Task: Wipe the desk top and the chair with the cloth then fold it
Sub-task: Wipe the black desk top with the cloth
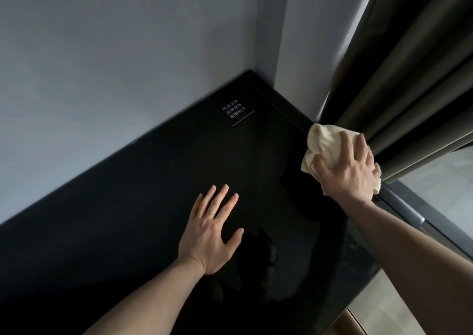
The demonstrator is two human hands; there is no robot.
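While the right hand [350,171] pressed the bunched cream cloth [322,145] onto the black bench [153,206] at its far right edge beside the curtain [409,79], fingers curled over it, the left hand [212,229] lay flat, released (probably bracing). Chair unseen.

Cloth [323,147] partly covered by right hand [350,168]. Plaque [234,111] lettering too small to read. Surface [153,194] cut off at bottom edge; chair out of view
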